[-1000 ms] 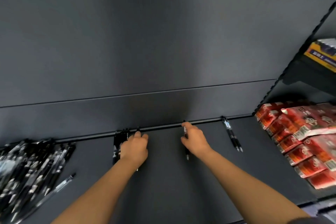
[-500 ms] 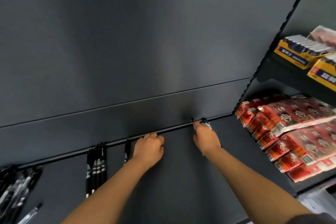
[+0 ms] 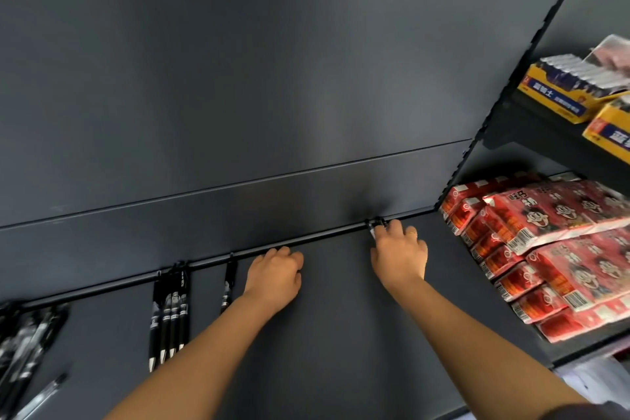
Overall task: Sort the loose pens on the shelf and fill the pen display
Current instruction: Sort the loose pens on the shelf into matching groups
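Black pens lie on a dark shelf [image 3: 341,334], their ends against its back edge. A neat group of several pens [image 3: 169,314] lies left of centre, with a single pen [image 3: 227,286] just right of it. My left hand [image 3: 274,278] rests knuckles-up beside that single pen with its fingers curled at the back edge; whatever is under it is hidden. Further right, my right hand [image 3: 399,256] grips black pens [image 3: 375,227] whose ends poke out past my fingers at the back edge. A loose pile of pens [image 3: 24,348] fills the far left.
The shelf's back wall [image 3: 272,95] is a plain dark panel. Red snack packets [image 3: 545,242] are stacked on the adjoining shelf at the right, with yellow boxes [image 3: 559,92] on the shelf above them.
Both hands have shifted right along the back edge. My right hand left the middle pen and took hold of the pens further right. My left hand moved off the grouped pens.
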A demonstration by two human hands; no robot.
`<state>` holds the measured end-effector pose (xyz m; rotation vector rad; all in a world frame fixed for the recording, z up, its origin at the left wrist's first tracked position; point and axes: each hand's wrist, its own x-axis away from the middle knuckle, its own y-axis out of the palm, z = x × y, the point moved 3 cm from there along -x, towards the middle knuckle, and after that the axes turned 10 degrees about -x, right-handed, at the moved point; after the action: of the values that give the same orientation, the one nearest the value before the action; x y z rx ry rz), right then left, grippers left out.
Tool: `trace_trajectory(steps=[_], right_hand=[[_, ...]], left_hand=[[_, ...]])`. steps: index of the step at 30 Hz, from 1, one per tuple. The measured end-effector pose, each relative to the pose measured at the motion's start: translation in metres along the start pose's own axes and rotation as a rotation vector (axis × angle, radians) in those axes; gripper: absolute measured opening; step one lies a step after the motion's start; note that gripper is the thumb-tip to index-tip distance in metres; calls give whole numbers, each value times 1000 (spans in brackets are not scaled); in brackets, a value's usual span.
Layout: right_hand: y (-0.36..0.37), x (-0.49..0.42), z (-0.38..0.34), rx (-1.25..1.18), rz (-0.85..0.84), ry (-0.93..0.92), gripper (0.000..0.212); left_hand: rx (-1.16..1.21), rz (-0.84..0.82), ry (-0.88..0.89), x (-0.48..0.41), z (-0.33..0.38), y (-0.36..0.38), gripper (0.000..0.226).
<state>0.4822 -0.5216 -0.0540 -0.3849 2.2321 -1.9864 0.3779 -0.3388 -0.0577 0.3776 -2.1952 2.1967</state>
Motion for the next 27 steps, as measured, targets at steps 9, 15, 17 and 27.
trace_trajectory(steps=[9, 15, 17, 27], right_hand=[[2, -2, 17, -101, -41, 67, 41], [3, 11, -22, -96, -10, -186, 35], [4, 17, -42, -129, -23, -286, 36], [13, 39, -98, -206, -99, -501, 40]], left_hand=[[-73, 16, -18, 5, 4, -2, 27], [-175, 15, -121, 22, -17, -3, 36], [-206, 14, -144, 30, -25, -2, 39], [-246, -98, -387, 72, -66, 0, 39]])
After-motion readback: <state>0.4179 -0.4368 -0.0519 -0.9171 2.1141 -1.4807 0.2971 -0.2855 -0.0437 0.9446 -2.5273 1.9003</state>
